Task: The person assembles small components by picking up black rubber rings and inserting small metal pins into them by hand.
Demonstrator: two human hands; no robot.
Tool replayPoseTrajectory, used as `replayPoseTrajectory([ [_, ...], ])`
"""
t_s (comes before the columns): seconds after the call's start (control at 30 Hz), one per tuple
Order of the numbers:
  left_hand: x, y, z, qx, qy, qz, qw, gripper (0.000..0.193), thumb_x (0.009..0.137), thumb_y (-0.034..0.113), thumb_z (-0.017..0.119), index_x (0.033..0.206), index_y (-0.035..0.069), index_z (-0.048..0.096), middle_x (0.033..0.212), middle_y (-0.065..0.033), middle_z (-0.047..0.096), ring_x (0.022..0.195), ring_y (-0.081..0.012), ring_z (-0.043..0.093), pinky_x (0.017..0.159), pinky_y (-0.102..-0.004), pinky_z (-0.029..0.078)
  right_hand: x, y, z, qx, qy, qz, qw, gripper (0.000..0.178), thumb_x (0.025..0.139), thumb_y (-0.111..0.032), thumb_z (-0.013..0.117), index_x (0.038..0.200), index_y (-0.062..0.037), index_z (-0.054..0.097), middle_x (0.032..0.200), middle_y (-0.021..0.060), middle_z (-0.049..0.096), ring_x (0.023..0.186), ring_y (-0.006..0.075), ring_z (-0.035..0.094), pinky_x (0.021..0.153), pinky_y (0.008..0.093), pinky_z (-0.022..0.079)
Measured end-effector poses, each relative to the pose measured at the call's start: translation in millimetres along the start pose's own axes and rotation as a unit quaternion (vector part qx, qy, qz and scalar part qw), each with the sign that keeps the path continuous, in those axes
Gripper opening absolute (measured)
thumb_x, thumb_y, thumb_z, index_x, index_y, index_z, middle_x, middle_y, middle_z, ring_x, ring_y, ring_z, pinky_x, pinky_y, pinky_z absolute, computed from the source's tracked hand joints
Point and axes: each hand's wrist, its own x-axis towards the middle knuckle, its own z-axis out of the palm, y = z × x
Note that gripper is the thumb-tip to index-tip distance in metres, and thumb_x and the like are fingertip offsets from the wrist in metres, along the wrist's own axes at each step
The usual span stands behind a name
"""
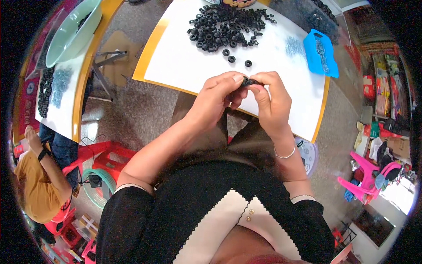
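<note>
Over the near edge of the white tabletop (176, 57), both hands meet at a small black part (252, 82). My left hand (215, 91) pinches one end of it between thumb and fingers. The other end is gripped by the thumb and forefinger of my right hand (274, 100). Fingers cover much of the part, so I cannot tell whether it is one piece or two. Just beyond the hands lie three loose black ring-shaped pieces (248, 63). Farther back, a heap of small black parts (220, 28) spreads across the table.
At the right table edge stands a blue plastic basket (311, 53) with small shiny pieces; similar bits (294, 45) lie beside it. On the left, another table (66, 116) carries a pale green basin (66, 48). A person in a mustard top (37, 189) sits there. A pink chair (365, 176) stands right.
</note>
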Motion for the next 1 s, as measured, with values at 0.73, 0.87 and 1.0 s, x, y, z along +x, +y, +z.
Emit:
replayPoseTrajectory([
  [0.73, 1.8, -5.0, -5.1, 0.204, -0.003, 0.147, 0.968, 0.025, 0.095, 0.019, 0.052, 0.104, -0.001, 0.062, 0.079, -0.002, 0.06, 0.065, -0.0069, 0.052, 0.058, -0.0204, 0.044, 7.6, -1.6, -13.2, -0.205, -0.015, -0.165, 0.965, 0.018, 0.072, -0.005, 0.066, 0.088, -0.0013, 0.059, 0.078, 0.0085, 0.056, 0.069, 0.024, 0.053, 0.059, 0.0335, 0.044],
  [0.87, 0.5, -2.6, -5.1, 0.343, 0.017, 0.205, 0.916, 0.023, 0.095, 0.019, 0.052, 0.099, -0.001, 0.063, 0.076, -0.0008, 0.059, 0.066, -0.0067, 0.052, 0.058, -0.021, 0.044, 9.7, -8.8, -16.2, -0.233, -0.064, -0.153, 0.958, 0.02, 0.071, 0.001, 0.069, 0.089, 0.0013, 0.061, 0.081, 0.0097, 0.059, 0.067, 0.0242, 0.053, 0.057, 0.0333, 0.044],
  [1.0, 4.3, -4.1, -7.0, 0.226, -0.002, 0.142, 0.964, 0.026, 0.095, 0.022, 0.051, 0.096, -0.001, 0.063, 0.074, -0.0002, 0.056, 0.065, -0.0073, 0.052, 0.058, -0.0218, 0.044, 11.2, -6.3, -16.2, -0.239, -0.064, -0.173, 0.953, 0.021, 0.07, 0.0, 0.069, 0.089, 0.0011, 0.06, 0.08, 0.0099, 0.058, 0.067, 0.0243, 0.053, 0.056, 0.0336, 0.043],
])
